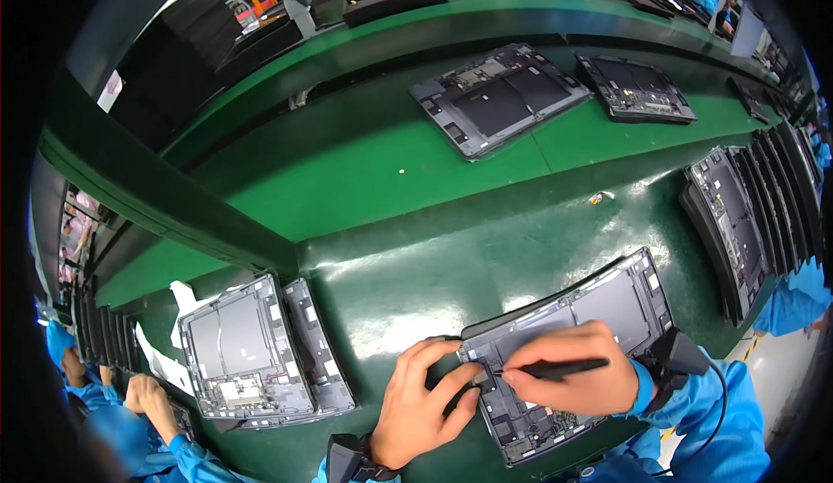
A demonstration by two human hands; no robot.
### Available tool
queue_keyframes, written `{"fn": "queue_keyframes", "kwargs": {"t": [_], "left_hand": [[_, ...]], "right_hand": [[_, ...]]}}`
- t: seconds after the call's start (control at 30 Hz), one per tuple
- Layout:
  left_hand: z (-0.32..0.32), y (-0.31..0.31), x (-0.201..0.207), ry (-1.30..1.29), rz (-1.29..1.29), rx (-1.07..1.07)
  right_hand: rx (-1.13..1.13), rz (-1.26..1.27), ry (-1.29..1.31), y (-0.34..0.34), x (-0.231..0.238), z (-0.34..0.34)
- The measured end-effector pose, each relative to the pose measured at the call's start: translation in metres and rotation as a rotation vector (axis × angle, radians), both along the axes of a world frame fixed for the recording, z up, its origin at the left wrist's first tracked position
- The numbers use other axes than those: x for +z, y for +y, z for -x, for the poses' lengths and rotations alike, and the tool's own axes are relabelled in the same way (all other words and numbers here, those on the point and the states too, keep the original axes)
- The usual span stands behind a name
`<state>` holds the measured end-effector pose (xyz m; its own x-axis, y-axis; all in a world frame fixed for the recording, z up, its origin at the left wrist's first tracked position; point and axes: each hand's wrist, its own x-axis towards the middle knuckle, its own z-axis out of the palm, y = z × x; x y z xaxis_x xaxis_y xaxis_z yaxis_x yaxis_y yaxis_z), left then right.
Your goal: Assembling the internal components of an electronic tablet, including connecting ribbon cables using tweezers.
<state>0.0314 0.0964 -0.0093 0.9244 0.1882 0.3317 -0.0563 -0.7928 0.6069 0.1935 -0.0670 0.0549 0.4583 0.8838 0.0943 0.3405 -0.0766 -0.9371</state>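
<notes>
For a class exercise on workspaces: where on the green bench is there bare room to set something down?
Free: the bench between the two overlapping devices at left and the central opened device; a narrower strip between it and the device row at right. Crowded: where the left hand and right hand work.

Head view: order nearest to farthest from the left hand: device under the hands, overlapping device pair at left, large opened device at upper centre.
1. Device under the hands: touching the left hand.
2. Overlapping device pair: to its left.
3. Large opened device at upper centre: far ahead.
</notes>
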Motion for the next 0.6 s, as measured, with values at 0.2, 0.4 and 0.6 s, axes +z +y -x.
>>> {"fn": "queue_keyframes", "kwargs": {"t": [0.2, 0.4, 0.6], "left_hand": [[0.001, 0.001, -0.003, -0.034, 0.084, 0.010], [0.001, 0.002, -0.003, -0.032, 0.041, 0.001], [0.001, 0.001, 0.000, 0.012, -0.034, 0.000]], "right_hand": [[0.069, 0.115, 0.098, 0.014, -0.012, -0.014], [0.091, 0.003, 0.043, 0.014, -0.022, -0.019], [0.173, 0.015, -0.095, 0.011, -0.019, -0.019]]}}
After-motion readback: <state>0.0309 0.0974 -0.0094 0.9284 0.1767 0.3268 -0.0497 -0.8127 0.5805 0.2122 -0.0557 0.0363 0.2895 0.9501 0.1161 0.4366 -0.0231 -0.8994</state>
